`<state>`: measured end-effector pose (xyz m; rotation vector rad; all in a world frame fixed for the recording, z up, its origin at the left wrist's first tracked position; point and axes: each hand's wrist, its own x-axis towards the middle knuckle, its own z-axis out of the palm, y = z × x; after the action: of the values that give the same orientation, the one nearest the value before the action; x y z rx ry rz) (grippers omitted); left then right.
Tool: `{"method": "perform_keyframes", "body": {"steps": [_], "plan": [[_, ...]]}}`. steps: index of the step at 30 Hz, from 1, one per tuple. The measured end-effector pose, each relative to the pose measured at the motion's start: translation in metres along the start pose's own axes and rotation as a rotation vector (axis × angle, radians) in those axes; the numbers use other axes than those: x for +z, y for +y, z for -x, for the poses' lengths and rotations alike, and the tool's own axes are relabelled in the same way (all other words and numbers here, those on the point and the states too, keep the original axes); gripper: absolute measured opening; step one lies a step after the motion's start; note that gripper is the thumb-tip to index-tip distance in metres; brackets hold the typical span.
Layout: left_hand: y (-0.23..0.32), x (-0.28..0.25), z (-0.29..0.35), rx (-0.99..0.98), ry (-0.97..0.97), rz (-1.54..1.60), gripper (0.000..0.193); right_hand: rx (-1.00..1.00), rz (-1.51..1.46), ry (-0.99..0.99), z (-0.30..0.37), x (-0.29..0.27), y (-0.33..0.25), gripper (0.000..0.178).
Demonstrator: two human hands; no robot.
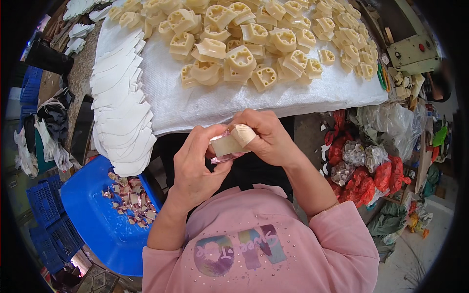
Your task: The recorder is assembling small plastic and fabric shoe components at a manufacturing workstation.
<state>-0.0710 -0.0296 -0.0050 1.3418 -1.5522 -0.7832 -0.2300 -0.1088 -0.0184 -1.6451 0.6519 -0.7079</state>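
Just below the table's near edge, both hands close on one small block [223,145] with a pale cream face and shiny pink, foil-like sides. The fingers and thumb of my left hand [192,158] grip it from the left. On the other side, my right hand [271,138] has its fingers bent around the block's right end. A beige cover [243,135] sits on my right thumb, pressed against the block. The fingers hide part of its sides and back.
Many cream moulded pieces with holes [241,59] lie piled on a white cloth [195,110]. Overlapping white curved sheets [122,105] run down the table's left side. A blue basin [105,234] at lower left holds pink-sided blocks [134,198]. Red plastic bags [359,185] lie at right.
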Motion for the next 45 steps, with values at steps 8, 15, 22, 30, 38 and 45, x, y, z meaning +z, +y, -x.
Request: {"method": "perform_keyframes", "body": {"steps": [8,15,22,30,38,45], "plan": [[0.006,0.006,-0.005,0.093,0.131,-0.107,0.045,-0.061,-0.346,-0.043,0.008,-0.001,0.011,0.018],[0.001,0.029,-0.005,0.109,0.341,-0.195,0.045,-0.075,-0.068,0.272,0.007,0.026,0.007,0.021],[0.002,0.030,-0.005,0.070,0.417,-0.253,0.045,0.122,-0.940,0.181,0.012,0.035,0.007,0.031],[-0.012,0.035,-0.006,0.123,0.450,-0.312,0.044,-0.029,0.000,0.344,0.010,0.041,0.017,0.029],[-0.023,0.012,0.003,0.112,0.493,-0.242,0.040,0.218,-0.556,0.109,0.001,0.033,0.016,0.049],[-0.034,-0.044,0.048,-0.086,0.587,-0.375,0.044,0.094,-0.266,-0.066,-0.035,0.046,-0.006,0.029]]}}
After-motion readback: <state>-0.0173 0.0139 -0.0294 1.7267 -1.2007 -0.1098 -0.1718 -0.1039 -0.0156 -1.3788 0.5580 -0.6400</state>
